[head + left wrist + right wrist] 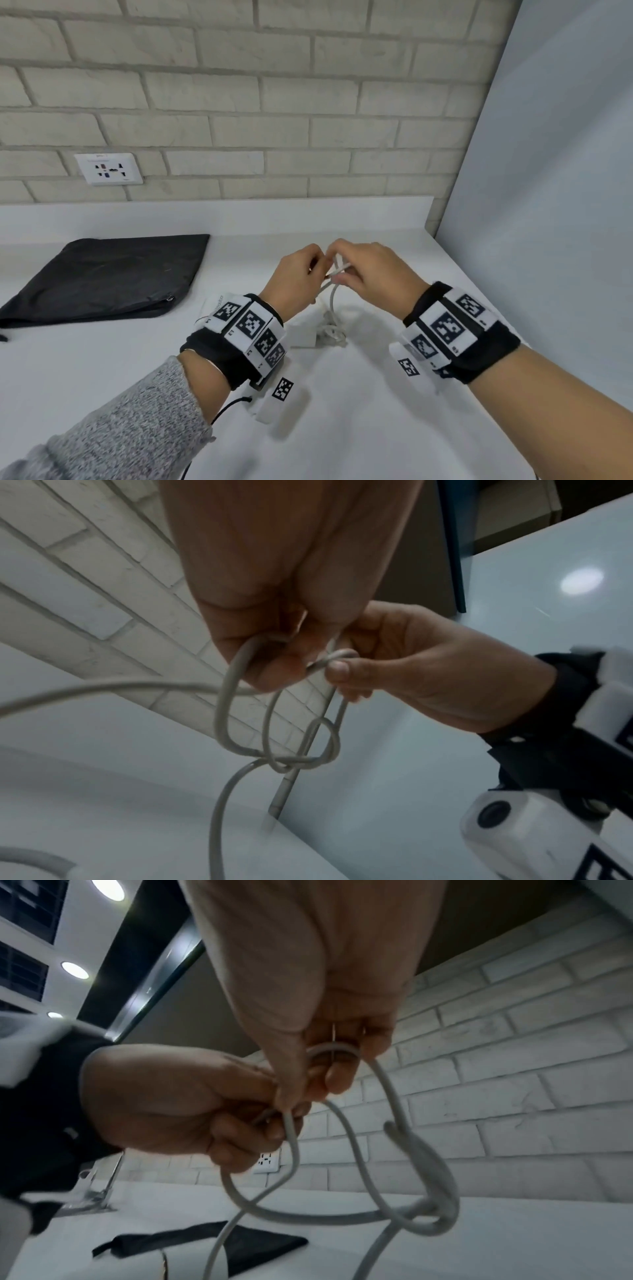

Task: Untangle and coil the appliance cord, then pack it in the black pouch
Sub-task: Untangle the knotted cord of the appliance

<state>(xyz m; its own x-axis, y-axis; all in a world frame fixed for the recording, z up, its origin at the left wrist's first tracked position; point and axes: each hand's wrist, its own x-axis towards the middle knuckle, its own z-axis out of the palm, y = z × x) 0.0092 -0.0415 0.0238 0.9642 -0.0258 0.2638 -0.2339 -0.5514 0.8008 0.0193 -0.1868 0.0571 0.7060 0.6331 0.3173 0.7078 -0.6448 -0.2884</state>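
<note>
Above the white counter (342, 428), both hands are raised close together, working the white appliance cord (222, 723). The left hand (294, 277) pinches one strand between thumb and curled fingers, and the right hand (370, 274) pinches a neighbouring loop, the fingertips of the two hands almost touching. In the left wrist view, several loops hang below the fingers and cross in a loose knot (301, 758), with the cord's thin plug end (279, 799) dangling through it. The right wrist view shows the same knot, not pulled tight. The rest of the cord trails down to the counter, where it lies in a small heap beside a white power brick (301, 334).

The black pouch (102, 281) lies flat on the counter, well to the left of the hands and near the brick wall (308, 102). Whether its zip is open cannot be told.

By the look of it, the task is at an early stage: the untangling is under way and the knot is not yet undone. Coiling has not begun, and nothing has gone into the pouch. What is left appears to be freeing the plug end from the loops, winding the cord into a coil, and packing it away.
</note>
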